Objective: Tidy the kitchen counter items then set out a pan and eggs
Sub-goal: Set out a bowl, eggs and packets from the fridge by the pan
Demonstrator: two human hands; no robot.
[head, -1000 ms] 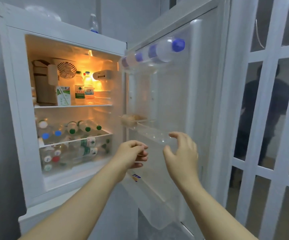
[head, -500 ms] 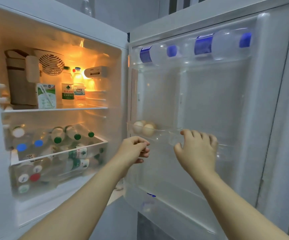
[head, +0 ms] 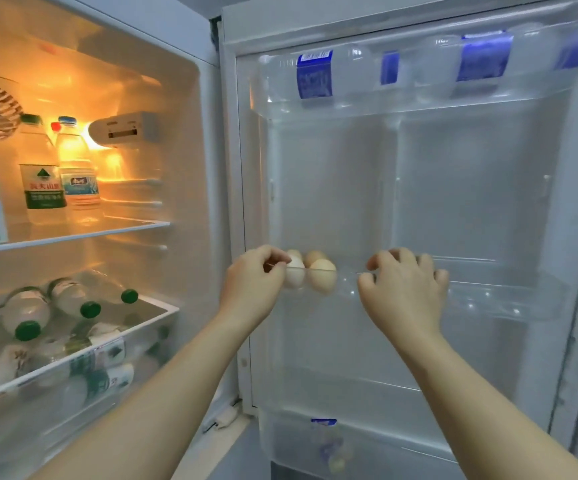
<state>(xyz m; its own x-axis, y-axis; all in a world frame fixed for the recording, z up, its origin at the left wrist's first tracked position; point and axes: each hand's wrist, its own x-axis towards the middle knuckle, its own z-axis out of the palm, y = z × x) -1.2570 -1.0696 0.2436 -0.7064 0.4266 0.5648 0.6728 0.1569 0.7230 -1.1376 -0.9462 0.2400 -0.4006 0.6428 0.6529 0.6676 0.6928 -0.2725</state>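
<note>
Both your hands have closed in on the fridge door (head: pixel 471 185) and now meet its clear middle shelf (head: pixel 488 299). Your right hand (head: pixel 405 289) curls over the shelf's front rim, and your left hand (head: pixel 254 277) pinches that rim just beside the eggs (head: pixel 320 278). The eggs sit at the shelf's left end, one white and the others tan, all smooth and whole. Blue-labelled bottles (head: pixel 315 76) lie in the top door bin (head: pixel 356 98). Green-capped bottles (head: pixel 72 299) fill the drawer (head: pixel 142 325).

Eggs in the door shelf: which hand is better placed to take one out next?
Left, probably. The left hand sits right beside the eggs, fingers curled at the whitest one. The right hand holds the rim of the door shelf farther right, clear of them.
</note>
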